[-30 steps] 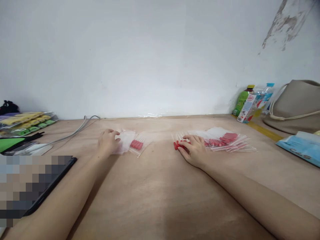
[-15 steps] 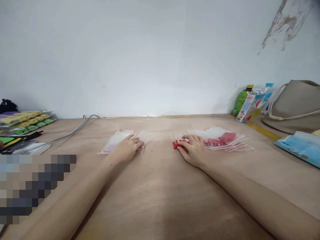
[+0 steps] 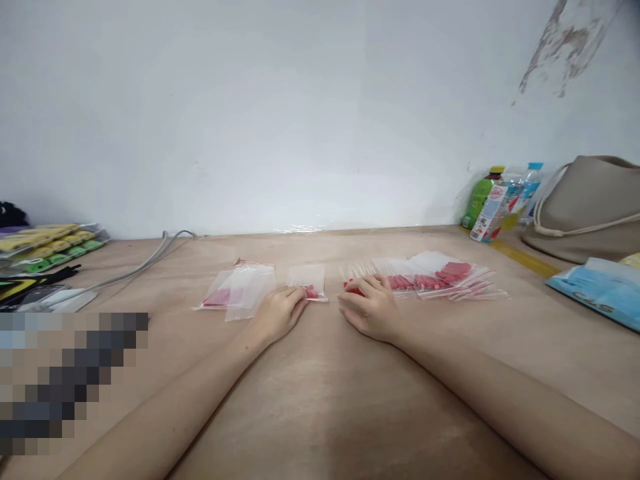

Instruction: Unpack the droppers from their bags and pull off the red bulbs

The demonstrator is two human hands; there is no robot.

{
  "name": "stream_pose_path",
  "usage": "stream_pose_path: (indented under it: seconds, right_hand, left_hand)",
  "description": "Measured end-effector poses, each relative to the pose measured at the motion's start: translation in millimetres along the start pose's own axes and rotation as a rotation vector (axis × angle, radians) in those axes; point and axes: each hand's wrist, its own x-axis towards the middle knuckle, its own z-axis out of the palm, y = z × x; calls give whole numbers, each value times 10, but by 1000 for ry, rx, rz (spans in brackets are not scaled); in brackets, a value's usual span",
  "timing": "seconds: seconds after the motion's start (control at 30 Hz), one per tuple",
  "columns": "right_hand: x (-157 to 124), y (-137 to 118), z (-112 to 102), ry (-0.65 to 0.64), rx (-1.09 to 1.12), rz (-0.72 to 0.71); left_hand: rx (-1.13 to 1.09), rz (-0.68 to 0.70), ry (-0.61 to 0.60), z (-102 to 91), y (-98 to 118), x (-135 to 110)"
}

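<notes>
My left hand (image 3: 277, 311) lies on the wooden table (image 3: 320, 393), fingers curled onto the near edge of a small clear zip bag with red pieces (image 3: 309, 285). Two more clear bags (image 3: 235, 290) lie just left of it. My right hand (image 3: 369, 305) rests a little to the right, fingers bent over loose red pieces (image 3: 350, 287) at the left end of a spread row of filled clear bags (image 3: 440, 275). What the right fingers hold is hidden.
Bottles (image 3: 495, 200) stand against the wall at the back right beside a beige bag (image 3: 590, 207) and a blue packet (image 3: 595, 290). At the far left lie yellow-green packaged items (image 3: 50, 243), a grey cable (image 3: 140, 263) and a dark flat device.
My left hand has slid right, pulling one small bag toward the middle and leaving the other bags behind. My right hand has shifted slightly left over the red pieces.
</notes>
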Motion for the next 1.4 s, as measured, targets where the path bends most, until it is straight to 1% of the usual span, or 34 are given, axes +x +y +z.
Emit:
stream_pose_path:
  seconds: [0.13, 0.2, 0.3, 0.4, 0.6, 0.73, 0.87, 1.0, 1.17, 1.23, 1.4]
  right_hand:
    - [67, -96, 68, 12, 4, -33]
    - [97, -135, 100, 34, -7, -39]
    - [117, -163, 126, 79, -24, -75]
    - [114, -162, 127, 93, -28, -128]
    - [108, -156, 112, 88, -38, -82]
    - [113, -161, 109, 106, -36, -127]
    - [105, -149, 110, 121, -41, -139]
    - [101, -138, 110, 97, -36, -118]
    - [119, -156, 112, 13, -54, -66]
    - [121, -161, 118, 1, -46, -76]
    - [107, -143, 121, 32, -22, -135]
  left_hand:
    - [-15, 39, 23, 23, 47, 1]
    - [-62, 31, 27, 50, 89, -1]
    - [-141, -23, 47, 85, 144, -3]
    - [-243, -77, 68, 96, 177, 4]
    - [-386, -168, 77, 124, 169, 23]
    - [-500, -265, 59, 166, 145, 23]
    - [-586, -308, 45, 179, 139, 26]
    - [-573, -304, 39, 165, 147, 28]
    - [-507, -257, 24, 129, 194, 30]
    - [-483, -229, 25, 110, 219, 41]
    - [-442, -172, 28, 100, 260, 80]
